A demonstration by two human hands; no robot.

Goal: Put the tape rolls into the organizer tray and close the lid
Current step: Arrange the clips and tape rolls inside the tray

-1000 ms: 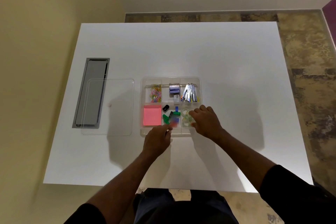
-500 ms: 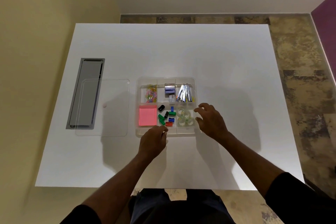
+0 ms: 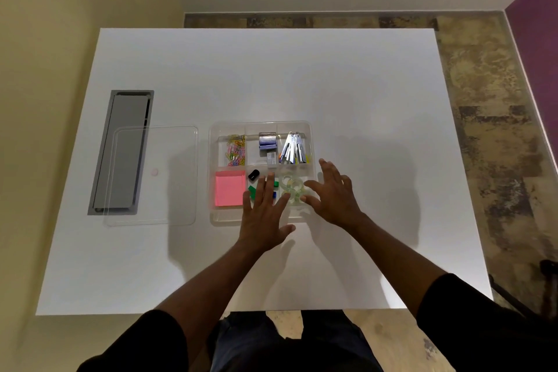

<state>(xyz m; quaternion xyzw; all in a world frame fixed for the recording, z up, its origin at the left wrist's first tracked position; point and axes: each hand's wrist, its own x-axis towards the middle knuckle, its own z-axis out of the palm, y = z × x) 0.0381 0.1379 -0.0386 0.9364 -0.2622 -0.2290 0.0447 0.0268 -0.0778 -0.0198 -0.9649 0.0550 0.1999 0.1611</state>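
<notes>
Tape rolls point(image 3: 292, 190), clear and bunched together, sit in the near right compartment of the organizer tray point(image 3: 213, 172), which rests uncovered on the white table point(image 3: 347, 84). Nearest the camera, the left hand point(image 3: 263, 219) is spread flat with fingers splayed over the tray's near middle section, holding nothing; its fingertips cover some of the small green, blue and black pieces point(image 3: 253, 174) there. The right hand point(image 3: 333, 193) is likewise wide open and empty, palm down at the tray's near right corner, its fingers just beside the tape rolls, though whether they touch the rolls is hard to make out. A pink sticky-note pad point(image 3: 230, 188) fills the near left compartment. Farther back, the far row holds coloured paper clips point(image 3: 235, 150) on the left, a small bluish box point(image 3: 267, 141) in the middle and shiny metal clips point(image 3: 293, 148) on the right. The clear lid point(image 3: 169, 175) lies flat on the table to the left of the tray, apart from it, partly overlapping a grey recessed panel point(image 3: 122, 151).
</notes>
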